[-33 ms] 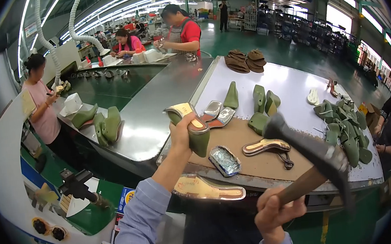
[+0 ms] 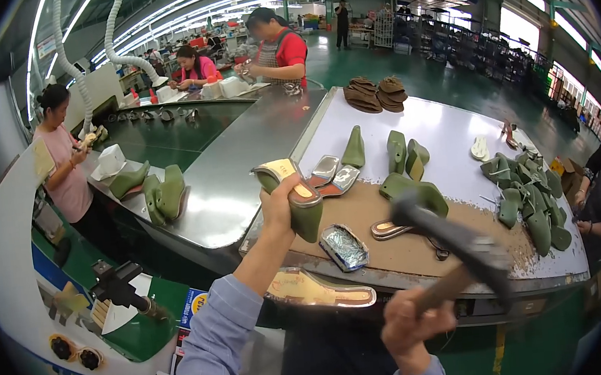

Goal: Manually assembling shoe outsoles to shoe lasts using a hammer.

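Observation:
My left hand (image 2: 279, 205) is wrapped round a green shoe last (image 2: 308, 221), held sole upward with a pale insole (image 2: 286, 169) on its underside. In my right hand (image 2: 414, 326) is the wooden handle of a hammer (image 2: 459, 239); its dark head, smeared by motion, hangs over the table to the right of the last. Below the head lies a strapped sandal sole (image 2: 390, 229), partly hidden. A foil-lined dish (image 2: 345, 247) sits beside my left hand. Nearer me is a large pale insole (image 2: 320, 290).
Behind the held last are silver-and-brown soles (image 2: 343, 179). Several green lasts (image 2: 356, 147) stand on the white table (image 2: 445, 121), with a heap of lasts (image 2: 530, 199) at right and brown stacked pieces (image 2: 364, 96) behind. A dark clamp stand (image 2: 119, 283) is at left. Co-workers (image 2: 280, 50) work beyond.
My right hand and the hammer have shifted left and slightly down, uncovering more of a green last behind and covering more of the sandal sole. My left hand and its last have barely moved.

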A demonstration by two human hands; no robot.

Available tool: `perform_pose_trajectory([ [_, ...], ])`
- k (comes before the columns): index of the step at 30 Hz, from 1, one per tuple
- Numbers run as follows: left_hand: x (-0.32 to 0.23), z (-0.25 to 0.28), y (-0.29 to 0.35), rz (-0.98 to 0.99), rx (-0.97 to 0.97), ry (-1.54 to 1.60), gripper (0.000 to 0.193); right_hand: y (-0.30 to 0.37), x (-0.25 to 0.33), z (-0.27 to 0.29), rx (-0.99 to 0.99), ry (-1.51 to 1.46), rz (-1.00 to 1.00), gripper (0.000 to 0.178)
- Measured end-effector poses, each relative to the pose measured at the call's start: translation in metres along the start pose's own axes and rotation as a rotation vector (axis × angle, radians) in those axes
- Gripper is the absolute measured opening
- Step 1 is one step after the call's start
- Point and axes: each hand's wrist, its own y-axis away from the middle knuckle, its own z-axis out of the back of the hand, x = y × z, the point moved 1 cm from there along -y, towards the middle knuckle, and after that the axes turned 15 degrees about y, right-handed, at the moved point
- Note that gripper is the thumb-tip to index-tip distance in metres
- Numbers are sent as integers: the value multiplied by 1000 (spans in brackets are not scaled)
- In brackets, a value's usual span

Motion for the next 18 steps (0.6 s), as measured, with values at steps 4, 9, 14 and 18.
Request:
perform_pose_trajectory([
  [4, 1, -5, 18, -56, 59, -83, 22, -6, -11, -29, 146, 559, 150, 34],
  [9, -14, 1, 25, -204, 102, -211, 58, -20, 23, 7, 149, 577, 56, 46],
  [14, -24, -11, 35, -416, 203, -367, 81, -29, 45, 8, -1, -91, -66, 45],
  [18, -31, -6, 32, -606, 314, -626, 85, -29, 13, -4, 364, 537, -88, 44],
])
